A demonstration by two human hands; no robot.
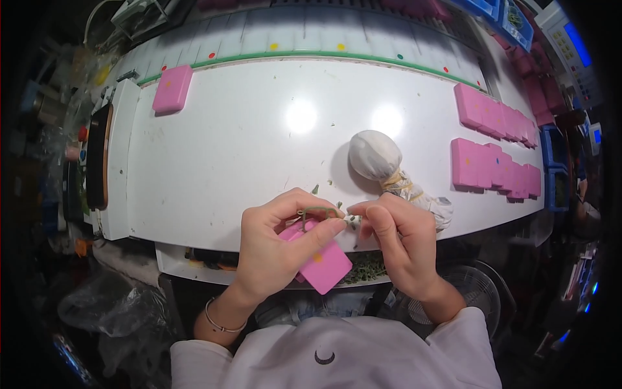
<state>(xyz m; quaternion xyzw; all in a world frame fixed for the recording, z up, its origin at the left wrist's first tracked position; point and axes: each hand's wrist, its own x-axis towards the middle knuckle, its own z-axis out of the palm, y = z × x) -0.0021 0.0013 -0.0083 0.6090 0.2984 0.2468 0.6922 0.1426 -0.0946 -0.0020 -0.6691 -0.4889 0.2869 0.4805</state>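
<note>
Now, left hand (269, 249) with yellow-marked pink block (329, 269) and green frame (320, 208) in grip, right hand (405, 243) just beside, state unclear.

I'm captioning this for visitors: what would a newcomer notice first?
Probably the pink block rows at right on the white table. Next, the round-headed white cloth bundle right of centre. At lower centre, the left hand holds a thin green piece and another pink block.

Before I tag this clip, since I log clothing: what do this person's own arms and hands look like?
The left hand and right hand are bare, without gloves. A thin, silvery bangle circles the left wrist; none shows on the right. Pale, whitish sleeves stop short of both wrists.
</note>
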